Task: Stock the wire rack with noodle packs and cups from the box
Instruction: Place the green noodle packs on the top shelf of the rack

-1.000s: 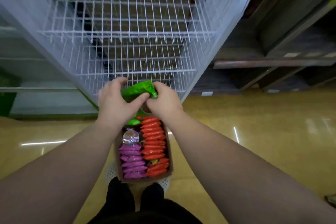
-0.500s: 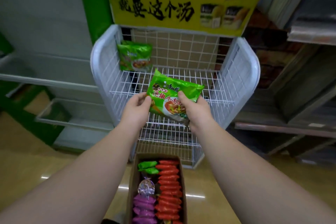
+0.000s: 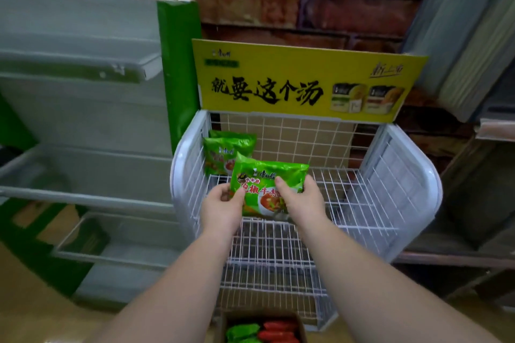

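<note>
Fingers [image 3: 280, 184] of my right hand [image 3: 302, 200] curl over the green noodle pack [image 3: 267, 184] from the right w/ thumb on its face; left hand [image 3: 223, 205] pinches its lower-left corner. Pack sits mid-frame, held upright just above the top shelf of the white wire rack [image 3: 412, 198], front side. Behind it, upper-left corner of that shelf, two more green packs [image 3: 225, 152] already stand vs the back grid. Rest of the top shelf and the tiers below look bare. Cardboard box [image 3: 262, 327] at bottom centre shows green + red packs left; no cups visible in this view. I'd judge stocking barely started, most still to go.
</note>
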The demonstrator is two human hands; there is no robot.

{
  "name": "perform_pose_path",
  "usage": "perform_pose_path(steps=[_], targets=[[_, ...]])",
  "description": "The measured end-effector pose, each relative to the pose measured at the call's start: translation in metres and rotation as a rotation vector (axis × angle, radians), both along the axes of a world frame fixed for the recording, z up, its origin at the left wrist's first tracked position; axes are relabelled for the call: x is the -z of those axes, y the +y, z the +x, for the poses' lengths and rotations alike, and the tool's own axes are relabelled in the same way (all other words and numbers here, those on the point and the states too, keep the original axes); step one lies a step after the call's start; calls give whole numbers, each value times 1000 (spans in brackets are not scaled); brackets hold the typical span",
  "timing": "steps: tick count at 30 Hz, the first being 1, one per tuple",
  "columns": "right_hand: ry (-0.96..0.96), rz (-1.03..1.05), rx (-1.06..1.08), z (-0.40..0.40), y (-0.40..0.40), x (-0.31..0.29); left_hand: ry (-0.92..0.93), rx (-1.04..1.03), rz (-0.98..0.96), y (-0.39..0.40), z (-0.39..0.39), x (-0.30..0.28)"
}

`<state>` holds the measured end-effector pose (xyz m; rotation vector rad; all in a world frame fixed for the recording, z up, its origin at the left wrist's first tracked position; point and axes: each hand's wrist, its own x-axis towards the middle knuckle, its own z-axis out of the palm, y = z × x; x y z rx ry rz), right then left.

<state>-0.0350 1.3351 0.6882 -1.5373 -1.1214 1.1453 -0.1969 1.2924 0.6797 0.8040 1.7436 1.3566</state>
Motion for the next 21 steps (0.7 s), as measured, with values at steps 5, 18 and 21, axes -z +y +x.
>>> perform_pose_path(steps=[5,18,21], targets=[[-128,-55,20,-47,56,22,33,-52,-81,53,-32,13],[-17,-177,18,-127,150,66,-56,-52,-160,146,-62,71],[-17,-164,67,-134,155,72,-69,-43,-133,151,-67,80]])
